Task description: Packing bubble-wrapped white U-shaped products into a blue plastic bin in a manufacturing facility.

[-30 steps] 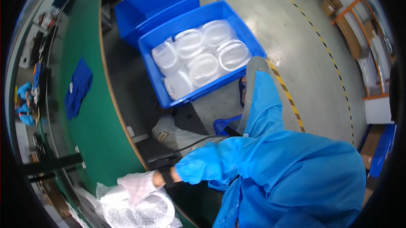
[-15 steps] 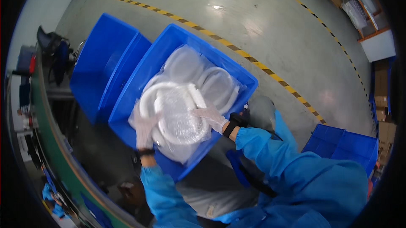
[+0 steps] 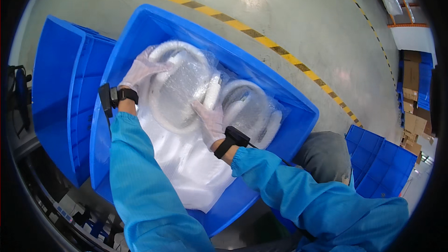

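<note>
Both my hands are inside a big blue plastic crate point(image 3: 298, 112). They hold a round white ring-shaped part wrapped in clear bubble wrap point(image 3: 179, 88). My left hand point(image 3: 140, 69), in a thin white glove, grips its upper left rim. My right hand point(image 3: 210, 119), gloved too, presses on its lower right edge. A second wrapped round part point(image 3: 249, 107) lies just to the right in the crate. Below them more white wrapped parts point(image 3: 186, 168) fill the crate's near end. Black bands sit on both wrists.
A second blue crate point(image 3: 56, 93) stands against the first one's left side. Grey concrete floor with a yellow-black striped line point(image 3: 280, 51) runs behind. More blue crates point(image 3: 378, 163) and cardboard boxes point(image 3: 410, 93) are at the right. A dark workbench edge point(image 3: 28, 149) is at the left.
I turned from the bench at the left toward the crate and leaned in close. Both hands now hold the wrapped round part low inside the crate, and the view has closed in.
</note>
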`<state>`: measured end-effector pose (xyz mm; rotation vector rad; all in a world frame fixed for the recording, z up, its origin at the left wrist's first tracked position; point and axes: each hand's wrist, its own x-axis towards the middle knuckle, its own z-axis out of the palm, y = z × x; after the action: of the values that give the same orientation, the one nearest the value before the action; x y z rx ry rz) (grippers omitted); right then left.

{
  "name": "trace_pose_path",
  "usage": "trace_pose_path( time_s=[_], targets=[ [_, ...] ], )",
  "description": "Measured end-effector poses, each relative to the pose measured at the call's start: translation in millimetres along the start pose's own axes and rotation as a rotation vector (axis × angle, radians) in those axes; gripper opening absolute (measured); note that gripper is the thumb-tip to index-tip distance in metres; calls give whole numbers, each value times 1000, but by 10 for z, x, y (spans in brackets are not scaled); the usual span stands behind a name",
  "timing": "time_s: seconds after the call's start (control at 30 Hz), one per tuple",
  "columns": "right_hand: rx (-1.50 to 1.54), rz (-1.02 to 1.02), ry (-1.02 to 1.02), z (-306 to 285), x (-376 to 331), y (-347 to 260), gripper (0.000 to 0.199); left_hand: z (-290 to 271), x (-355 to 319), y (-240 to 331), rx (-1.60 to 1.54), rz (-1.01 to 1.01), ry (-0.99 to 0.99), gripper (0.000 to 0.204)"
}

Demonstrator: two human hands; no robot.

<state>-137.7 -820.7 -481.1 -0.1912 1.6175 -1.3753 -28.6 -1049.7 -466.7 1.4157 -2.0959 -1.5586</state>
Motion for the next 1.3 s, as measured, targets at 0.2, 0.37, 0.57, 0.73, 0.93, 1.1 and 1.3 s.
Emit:
trace_pose_path(
  time_s=[0.2,0.37,0.57,0.73,0.93,1.1,1.3],
  targets=[
    [-480,-200,83,37,313,407,57,165,323,34,88,-27,-10,65],
    [-296,167,-27,59,189,-163,46,188,111,93,389,-193,134,73],
    [-1733,-605,-484,-382,164,-45,60,772,48,45,637,-105,587,97],
    [-1267,-606,-305,-16,-276,-518,83,816,-146,-174,687,175,786,84],
    [-1679,-901,-281,-215,265,-14,88,941,0,20,595,-53,697,68],
    [-1778,-809,-278,-351,321,-171,85,755,-810,133,457,120,831,63],
    [-1865,-788,-385,-423,-76,-676,82,1243,-3688,945,164,62,544,36]
  ],
)
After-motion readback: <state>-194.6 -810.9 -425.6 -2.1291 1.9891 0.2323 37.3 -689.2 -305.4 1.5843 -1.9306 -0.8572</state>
